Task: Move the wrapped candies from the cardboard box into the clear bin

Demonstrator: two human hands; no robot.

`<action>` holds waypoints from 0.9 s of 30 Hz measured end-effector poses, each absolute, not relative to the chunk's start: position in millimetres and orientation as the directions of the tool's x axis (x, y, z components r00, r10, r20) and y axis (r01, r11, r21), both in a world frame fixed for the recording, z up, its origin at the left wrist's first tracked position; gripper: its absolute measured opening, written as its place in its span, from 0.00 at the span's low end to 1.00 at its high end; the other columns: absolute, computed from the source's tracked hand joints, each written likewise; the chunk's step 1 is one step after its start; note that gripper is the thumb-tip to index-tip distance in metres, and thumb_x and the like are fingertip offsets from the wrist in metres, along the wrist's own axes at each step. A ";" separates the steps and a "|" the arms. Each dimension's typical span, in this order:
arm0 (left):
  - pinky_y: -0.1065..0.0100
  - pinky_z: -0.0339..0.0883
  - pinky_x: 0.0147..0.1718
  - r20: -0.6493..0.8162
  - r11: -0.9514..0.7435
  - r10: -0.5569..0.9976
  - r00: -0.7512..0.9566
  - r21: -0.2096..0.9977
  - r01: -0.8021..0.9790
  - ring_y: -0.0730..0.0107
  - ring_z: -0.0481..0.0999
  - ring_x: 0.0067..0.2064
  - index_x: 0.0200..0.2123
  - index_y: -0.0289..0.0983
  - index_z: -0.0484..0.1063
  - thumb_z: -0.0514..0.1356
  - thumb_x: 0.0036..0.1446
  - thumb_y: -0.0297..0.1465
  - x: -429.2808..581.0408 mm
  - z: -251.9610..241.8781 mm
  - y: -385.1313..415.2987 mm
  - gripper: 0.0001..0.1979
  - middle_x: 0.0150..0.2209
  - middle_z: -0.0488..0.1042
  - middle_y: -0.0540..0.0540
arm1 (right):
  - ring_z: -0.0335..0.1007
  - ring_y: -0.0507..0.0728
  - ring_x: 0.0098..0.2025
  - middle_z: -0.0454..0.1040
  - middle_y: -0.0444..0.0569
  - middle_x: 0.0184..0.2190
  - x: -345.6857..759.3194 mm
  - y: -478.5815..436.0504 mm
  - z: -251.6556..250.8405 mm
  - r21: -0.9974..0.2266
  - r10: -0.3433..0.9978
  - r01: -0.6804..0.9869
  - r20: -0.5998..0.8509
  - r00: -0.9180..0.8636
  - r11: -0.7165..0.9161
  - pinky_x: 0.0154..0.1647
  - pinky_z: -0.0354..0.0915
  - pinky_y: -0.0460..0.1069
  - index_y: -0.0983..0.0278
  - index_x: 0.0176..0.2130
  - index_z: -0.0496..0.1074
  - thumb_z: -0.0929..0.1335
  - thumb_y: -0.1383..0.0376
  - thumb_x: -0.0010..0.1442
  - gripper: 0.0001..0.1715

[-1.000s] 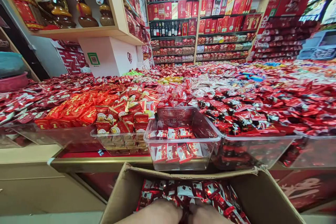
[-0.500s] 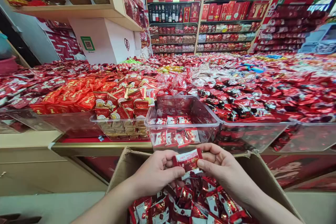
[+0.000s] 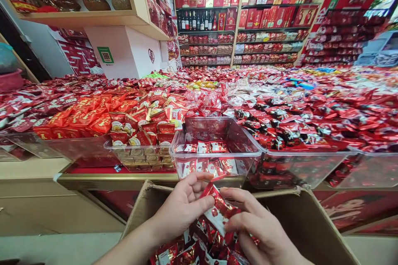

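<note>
Fingers of left hand and right hand pinch one packet; slack grip, I judge, could drop it into the box.

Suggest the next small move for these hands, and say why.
I'd probably straighten the red-and-white packet between the fingers: it tilts over the cardboard box, with the left hand at its upper part and the right hand at its lower end. Just beyond, similar-looking packets in the clear tub lie in rows, below its rim.
</note>
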State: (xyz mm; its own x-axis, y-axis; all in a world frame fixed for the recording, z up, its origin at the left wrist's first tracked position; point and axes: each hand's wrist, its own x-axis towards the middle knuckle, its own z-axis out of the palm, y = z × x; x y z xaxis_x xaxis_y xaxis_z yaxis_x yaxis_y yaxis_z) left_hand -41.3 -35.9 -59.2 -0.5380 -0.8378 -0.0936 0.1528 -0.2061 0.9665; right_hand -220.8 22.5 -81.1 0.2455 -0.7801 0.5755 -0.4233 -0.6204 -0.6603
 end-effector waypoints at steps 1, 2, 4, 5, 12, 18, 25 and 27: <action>0.72 0.64 0.41 -0.074 -0.173 -0.856 -0.511 0.973 0.150 0.73 0.72 0.41 0.44 0.38 0.63 0.63 0.47 0.31 -40.7 -57.9 -36.5 0.20 0.39 0.71 0.47 | 0.63 0.58 0.51 0.66 0.51 0.51 -220.3 22.7 -81.2 -0.652 -0.772 -0.421 0.579 0.262 -0.631 0.47 0.64 0.50 0.59 0.34 0.71 0.60 0.75 0.50 0.17; 0.72 0.64 0.41 -0.060 -0.149 -0.870 -0.489 0.978 0.144 0.74 0.71 0.41 0.45 0.39 0.62 0.63 0.47 0.30 -40.2 -56.9 -37.1 0.20 0.39 0.71 0.47 | 0.63 0.57 0.51 0.66 0.51 0.51 -220.0 22.5 -81.1 -0.665 -0.780 -0.414 0.574 0.249 -0.622 0.47 0.64 0.50 0.59 0.35 0.71 0.59 0.75 0.51 0.17; 0.73 0.65 0.40 -0.043 -0.114 -0.892 -0.449 0.985 0.132 0.75 0.72 0.39 0.45 0.40 0.61 0.62 0.48 0.29 -39.6 -56.1 -38.0 0.21 0.39 0.71 0.49 | 0.65 0.56 0.50 0.68 0.53 0.49 -219.2 21.6 -80.6 -0.735 -0.832 -0.394 0.520 0.194 -0.552 0.46 0.64 0.49 0.59 0.38 0.69 0.60 0.73 0.54 0.14; 0.74 0.65 0.39 -0.041 -0.105 -0.897 -0.441 0.987 0.122 0.76 0.72 0.39 0.46 0.40 0.61 0.62 0.48 0.29 -39.7 -56.5 -38.1 0.21 0.38 0.71 0.49 | 0.66 0.56 0.49 0.69 0.53 0.48 -218.6 21.0 -80.4 -0.776 -0.863 -0.378 0.474 0.177 -0.504 0.46 0.64 0.49 0.60 0.38 0.68 0.61 0.71 0.55 0.12; 0.75 0.63 0.34 -0.070 -0.125 -0.884 -0.462 0.988 0.090 0.79 0.71 0.33 0.46 0.39 0.60 0.62 0.47 0.30 -43.4 -61.7 -31.8 0.22 0.33 0.71 0.51 | 0.68 0.53 0.35 0.72 0.48 0.33 -212.3 16.0 -84.9 -0.984 -0.983 -0.038 0.170 0.066 -0.173 0.35 0.65 0.45 0.63 0.27 0.65 0.66 0.62 0.55 0.08; 0.74 0.60 0.31 -0.067 -0.091 -0.831 -0.552 0.996 0.016 0.79 0.68 0.31 0.48 0.37 0.59 0.60 0.50 0.39 -40.2 -60.6 -33.9 0.24 0.30 0.68 0.51 | 0.68 0.52 0.34 0.71 0.47 0.32 -217.6 14.6 -88.3 -0.960 -0.966 -0.135 0.232 0.116 -0.247 0.35 0.65 0.44 0.62 0.27 0.62 0.65 0.64 0.55 0.07; 0.75 0.56 0.21 -0.081 -0.057 -0.842 -0.534 0.996 -0.062 0.76 0.69 0.25 0.35 0.31 0.65 0.45 0.58 0.46 -37.3 -67.1 -40.4 0.23 0.26 0.70 0.46 | 0.71 0.54 0.39 0.72 0.47 0.41 -241.2 7.9 -28.2 -0.734 -0.795 -0.353 0.604 0.050 -0.580 0.35 0.69 0.45 0.59 0.35 0.66 0.63 0.69 0.56 0.06; 0.76 0.57 0.23 -0.068 0.015 -0.828 -0.557 0.990 -0.144 0.77 0.69 0.25 0.34 0.31 0.67 0.46 0.58 0.44 -37.5 -69.1 -40.1 0.22 0.27 0.71 0.46 | 0.72 0.53 0.35 0.73 0.47 0.38 -242.6 -12.7 2.3 -0.693 -0.747 -0.422 0.662 -0.055 -0.584 0.32 0.69 0.45 0.59 0.35 0.68 0.65 0.67 0.55 0.06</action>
